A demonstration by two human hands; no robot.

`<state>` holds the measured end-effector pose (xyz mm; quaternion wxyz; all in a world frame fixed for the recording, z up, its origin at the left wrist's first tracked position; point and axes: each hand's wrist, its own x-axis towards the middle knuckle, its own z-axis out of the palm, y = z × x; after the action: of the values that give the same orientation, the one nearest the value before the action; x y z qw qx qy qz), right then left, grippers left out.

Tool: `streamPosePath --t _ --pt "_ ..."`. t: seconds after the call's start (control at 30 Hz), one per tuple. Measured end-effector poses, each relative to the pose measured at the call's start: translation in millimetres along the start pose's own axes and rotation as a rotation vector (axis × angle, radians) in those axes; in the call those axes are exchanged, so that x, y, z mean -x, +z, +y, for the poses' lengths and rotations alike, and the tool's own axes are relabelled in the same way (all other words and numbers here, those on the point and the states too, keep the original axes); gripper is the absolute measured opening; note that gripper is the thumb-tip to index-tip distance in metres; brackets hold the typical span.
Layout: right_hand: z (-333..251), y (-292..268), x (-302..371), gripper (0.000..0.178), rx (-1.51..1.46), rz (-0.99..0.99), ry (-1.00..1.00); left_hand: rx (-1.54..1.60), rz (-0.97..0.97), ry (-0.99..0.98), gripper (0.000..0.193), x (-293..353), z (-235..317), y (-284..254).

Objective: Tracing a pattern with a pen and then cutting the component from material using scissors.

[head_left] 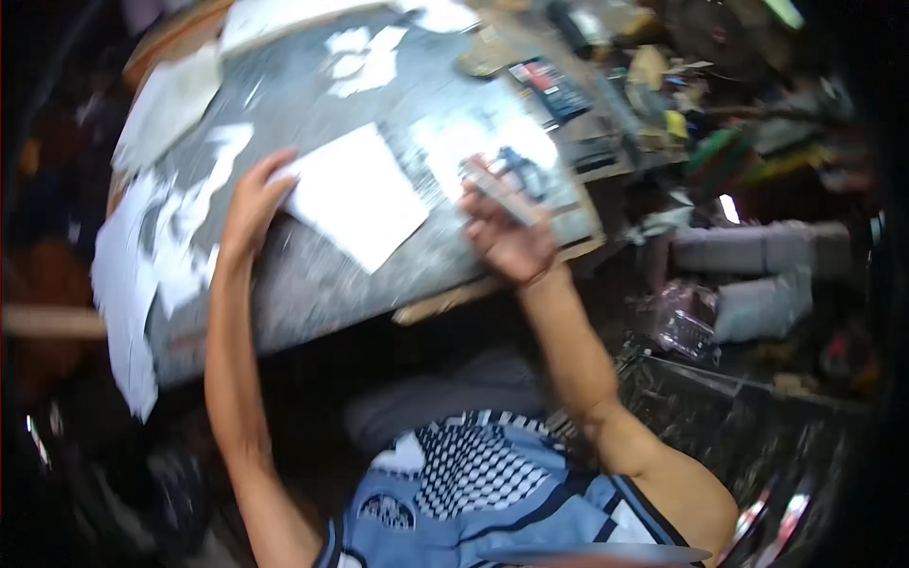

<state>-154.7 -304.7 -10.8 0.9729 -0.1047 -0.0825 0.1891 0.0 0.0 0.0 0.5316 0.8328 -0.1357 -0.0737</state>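
Note:
A white rectangular sheet of paper (pixel 360 199) lies at an angle on the grey worktable (pixel 312 293). My left hand (pixel 251 204) has the sheet's left corner between its thumb and bent fingers. Right of the sheet, my right hand (pixel 516 241) is turned partly palm up, its fingers curled around a slim, straight, light grey bar (pixel 507 194). Motion blur hides the exact kind of the bar. Just beyond that hand, a small dark blue object (pixel 521 170) lies on a bright, shiny patch of the tabletop.
Torn white paper scraps (pixel 365 59) lie at the back, with larger torn sheets (pixel 128 275) hanging over the left edge. A dark flat package (pixel 549 90) sits at the back right. Clutter and wrapped grey rolls (pixel 748 248) crowd the right side.

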Motion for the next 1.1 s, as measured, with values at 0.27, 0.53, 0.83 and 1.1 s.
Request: streamPosePath --t 0.27,0.53,0.83,1.1 --pt "-22 45 -16 0.048 0.224 0.068 -0.172 0.346 -0.092 -0.127 0.043 -9 11 19" --pt "5 50 -48 0.017 1.505 0.241 -0.301 0.189 -0.04 -0.093 0.038 -11 18 24" --pt "19 43 -46 0.017 1.579 0.244 -0.157 0.051 -0.104 -0.032 0.045 -26 34 -12" --pt "20 46 -44 0.019 1.555 0.326 -0.081 0.035 -0.188 -0.108 0.061 -24 14 -34"
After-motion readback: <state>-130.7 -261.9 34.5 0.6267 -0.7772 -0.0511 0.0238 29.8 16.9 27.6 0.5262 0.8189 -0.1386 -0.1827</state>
